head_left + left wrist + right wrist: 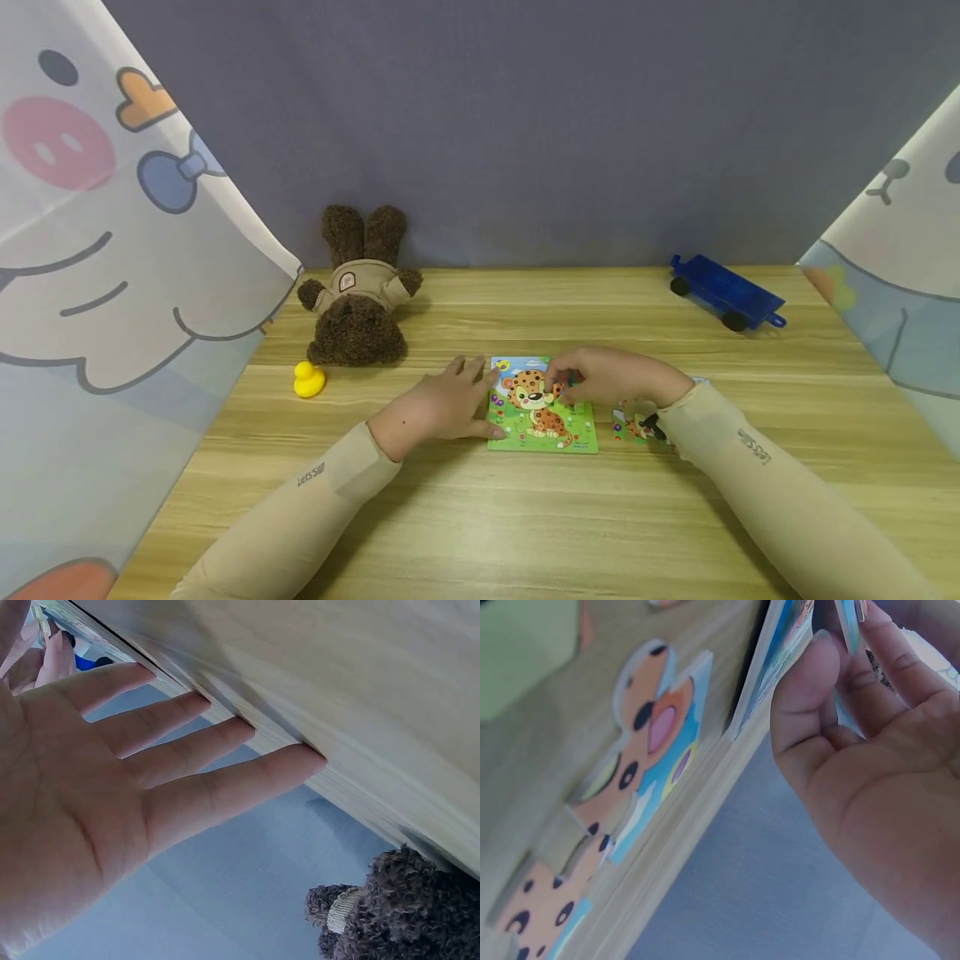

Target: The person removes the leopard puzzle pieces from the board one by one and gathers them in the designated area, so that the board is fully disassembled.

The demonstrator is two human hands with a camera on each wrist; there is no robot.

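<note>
A leopard-picture puzzle board (517, 440) lies flat in the middle of the wooden table. My left hand (448, 403) is at its left side, fingers spread and straight, the thumb reaching over the lower left edge. In the left wrist view the fingertips (311, 759) rest on the tabletop. My right hand (603, 377) is over the board's upper right part, pinching a puzzle piece (847, 624) between thumb and fingers; the hand hides much of that piece. Loose leopard puzzle pieces (633, 427) lie right of the board, partly under the right wrist.
A brown plush bear (358, 329) lies at the back left, a yellow rubber duck (308, 380) in front of it. At the back right stands a blue toy wagon (726, 287). A grey backdrop (525, 142) rises behind the table, with cartoon-printed cloth (112, 250) along the sides.
</note>
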